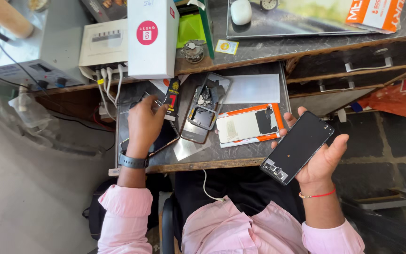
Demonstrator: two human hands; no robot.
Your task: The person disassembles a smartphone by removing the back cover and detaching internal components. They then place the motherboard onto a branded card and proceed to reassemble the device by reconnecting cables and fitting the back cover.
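Fingers of my right hand point(318, 155) cradle a black rectangular phone screen panel point(297, 146), half-open beneath it, its long axis slanting up and away; my left hand point(144, 124) presses flat, fingers spread, on a dark phone point(158, 141) lying on the pull-out tray point(203, 160)

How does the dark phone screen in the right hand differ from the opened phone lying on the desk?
The phone screen is held up off the desk in the right hand; the opened phone lies flat on the desk, untouched. The phone screen shows a smooth black face with parts bare only at one end; the opened phone shows its insides along its length. Both are slim rectangles.
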